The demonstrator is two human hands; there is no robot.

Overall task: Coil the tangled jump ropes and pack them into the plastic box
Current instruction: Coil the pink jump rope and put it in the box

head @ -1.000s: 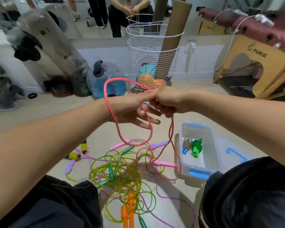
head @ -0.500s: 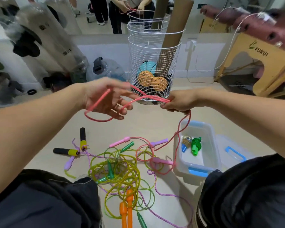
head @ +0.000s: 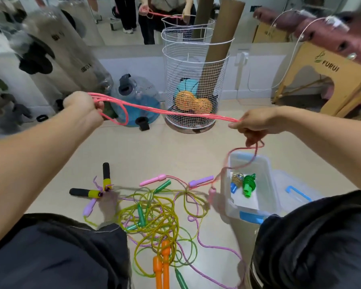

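Head view: left hand (head: 82, 105) grips gathered loops of the pink jump rope (head: 165, 112), right hand (head: 251, 124) fingers pinch it. Hands have spread apart since a second ago, stretching another coil; tail trails to floor beside plastic box (head: 268, 184).

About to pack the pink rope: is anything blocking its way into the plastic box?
Nothing visible does. The plastic box is open, its lid beside it; only two small coiled ropes lie inside. The pink rope already trails over its rim.
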